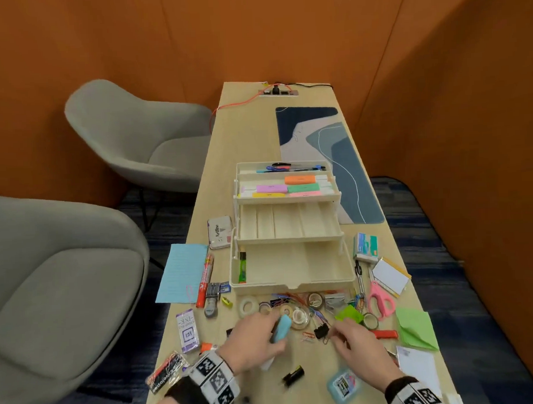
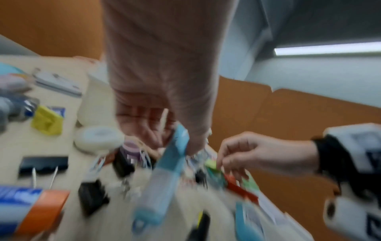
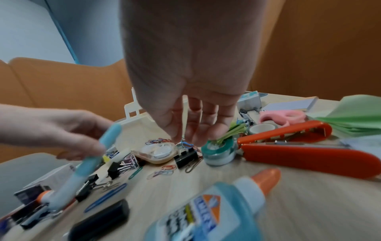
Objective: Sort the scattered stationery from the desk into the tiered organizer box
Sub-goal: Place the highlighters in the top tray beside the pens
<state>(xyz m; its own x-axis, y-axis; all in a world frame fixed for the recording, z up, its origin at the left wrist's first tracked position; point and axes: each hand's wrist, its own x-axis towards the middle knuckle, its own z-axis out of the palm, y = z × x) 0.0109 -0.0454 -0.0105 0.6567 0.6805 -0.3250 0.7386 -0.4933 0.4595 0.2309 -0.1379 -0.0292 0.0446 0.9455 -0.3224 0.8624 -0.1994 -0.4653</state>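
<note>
orange walls enclose the worktop (image 1: 298,364). left hand (image 1: 255,341) grips a light-blue pen-like tool (image 1: 282,328) near the front edge; right hand (image 1: 359,346), fingers loosely extended, reaches for binder clips (image 1: 321,331). next probably comes lifting both into the organizer box (image 1: 292,284) mid-worktop.

One head view and two wrist views over a light wooden desk (image 1: 257,135).
The head camera looks down from above; each wrist camera looks close along its hand, sharing the clip-strewn desk patch before the cream tiered plastic organizer box (image 1: 291,249).

Left hand (image 1: 254,338) gripping, right hand (image 1: 356,343) pinching
</note>
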